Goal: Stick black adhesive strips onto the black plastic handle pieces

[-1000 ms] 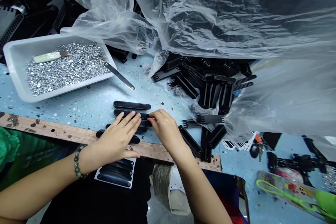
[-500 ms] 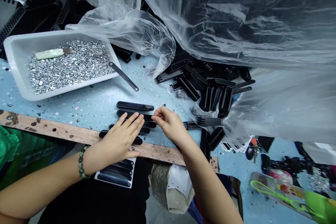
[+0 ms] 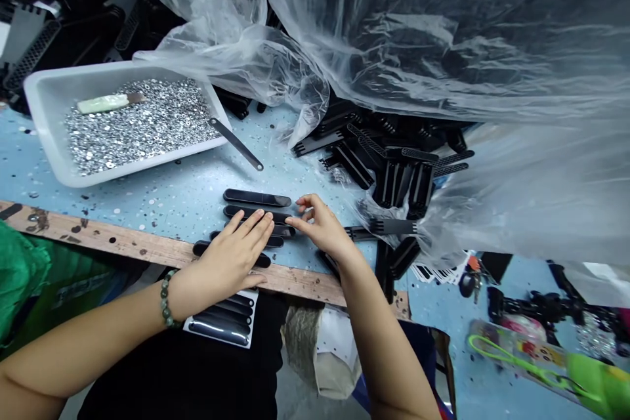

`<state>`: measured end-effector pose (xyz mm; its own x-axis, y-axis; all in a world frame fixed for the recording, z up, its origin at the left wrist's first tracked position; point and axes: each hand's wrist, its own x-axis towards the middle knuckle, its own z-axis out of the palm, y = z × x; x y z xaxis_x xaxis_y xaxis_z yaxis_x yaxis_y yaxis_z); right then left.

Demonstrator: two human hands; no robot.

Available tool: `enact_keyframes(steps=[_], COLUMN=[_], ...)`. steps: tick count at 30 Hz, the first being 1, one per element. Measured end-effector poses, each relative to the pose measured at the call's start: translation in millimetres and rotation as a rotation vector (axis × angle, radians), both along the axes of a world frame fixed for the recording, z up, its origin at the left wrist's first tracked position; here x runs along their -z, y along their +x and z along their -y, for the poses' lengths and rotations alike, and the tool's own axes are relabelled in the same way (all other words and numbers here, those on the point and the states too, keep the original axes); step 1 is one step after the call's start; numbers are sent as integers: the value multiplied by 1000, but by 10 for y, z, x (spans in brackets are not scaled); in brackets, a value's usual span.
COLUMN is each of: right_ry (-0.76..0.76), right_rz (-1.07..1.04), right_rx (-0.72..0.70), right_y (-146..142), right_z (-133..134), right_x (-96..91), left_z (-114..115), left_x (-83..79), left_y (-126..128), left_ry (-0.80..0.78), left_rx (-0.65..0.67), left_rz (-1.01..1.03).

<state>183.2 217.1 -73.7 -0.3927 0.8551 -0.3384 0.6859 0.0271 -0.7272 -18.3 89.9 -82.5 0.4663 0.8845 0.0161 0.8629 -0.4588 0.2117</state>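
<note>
Several long black strips with rounded ends lie side by side at the table's front edge; the farthest strip is fully in sight. My left hand, a bead bracelet at its wrist, lies flat across the nearer strips with fingers stretched out, hiding their middles. At the right end of the second strip is the thumb of my right hand. Its index finger stands apart from the thumb, and the other fingers are partly curled; no held thing shows. A white sheet with black strips rests on my lap.
A white tub of small metal nuts stands back left, a brush inside and a flat dark strip leaning on its rim. Black plastic parts are heaped under clear plastic sheeting. Keys and a green-capped bottle lie right.
The thumb and index finger of my right hand have parted at the strip's end. My left hand stays flat on the strips. The whole view has shifted slightly.
</note>
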Motion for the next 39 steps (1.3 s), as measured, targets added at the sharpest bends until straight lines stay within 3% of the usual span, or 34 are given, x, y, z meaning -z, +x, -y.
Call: enact_keyframes(steps=[5, 10, 13, 16, 20, 24, 28, 39], right_ry=[299, 505, 698, 798, 794, 742, 695, 619], right_rz=[-187, -154, -111, -33, 101, 177, 171, 47], right_rx=[60, -22, -169, -395, -556, -588, -619, -682], right_y=[-46, -157, -289, -454, -627, -680, -693, -938], right_z=[201, 293, 248, 205, 201, 239, 269, 248], right_x=[175, 258, 172, 51, 2, 34, 46, -20], left_z=[88, 171, 78, -130, -425, -579, -607, -574], left_x=[-112, -145, -114, -33, 129, 224, 220, 266], left_y=[-201, -647, -751, -773, -835, -890, -901, -876], left_ry=[39, -172, -275, -239, -292, -246, -206, -124], left_rx=[-79, -296, -449, -586, -513, -381, -301, -286], left_rz=[69, 280, 527, 761, 854, 793, 808, 844])
